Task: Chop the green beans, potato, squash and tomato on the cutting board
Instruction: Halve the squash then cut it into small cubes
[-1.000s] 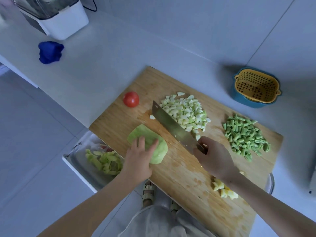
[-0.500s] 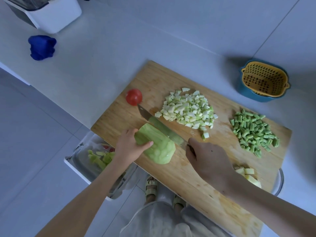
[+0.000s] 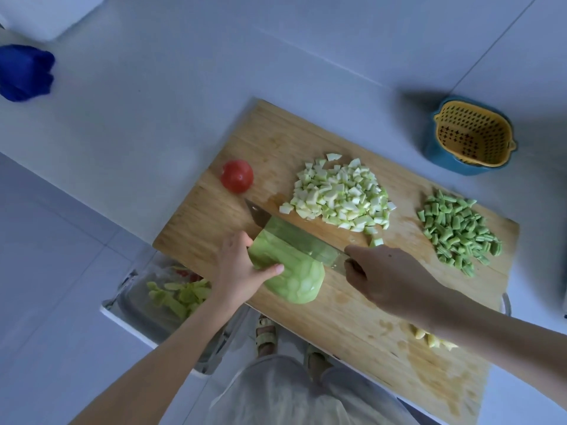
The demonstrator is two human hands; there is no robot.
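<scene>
A peeled pale-green squash piece [image 3: 294,271] lies near the front left of the wooden cutting board [image 3: 276,139]. My left hand [image 3: 239,268] grips its left end. My right hand [image 3: 386,277] holds the handle of a knife [image 3: 260,214] whose blade lies along the far side of the squash. A heap of diced squash [image 3: 340,194] sits mid-board, chopped green beans [image 3: 457,228] at the right, a whole tomato [image 3: 237,175] at the left. Yellow potato pieces [image 3: 432,340] show partly under my right forearm.
A yellow strainer in a blue bowl [image 3: 472,139] stands on the counter beyond the board's right end. A blue cloth [image 3: 24,72] lies at the far left. An open drawer bin [image 3: 171,296] with green peelings sits below the counter edge.
The knife came down from beside the diced heap onto the squash piece. My left hand shifted from the top of the squash to its left end.
</scene>
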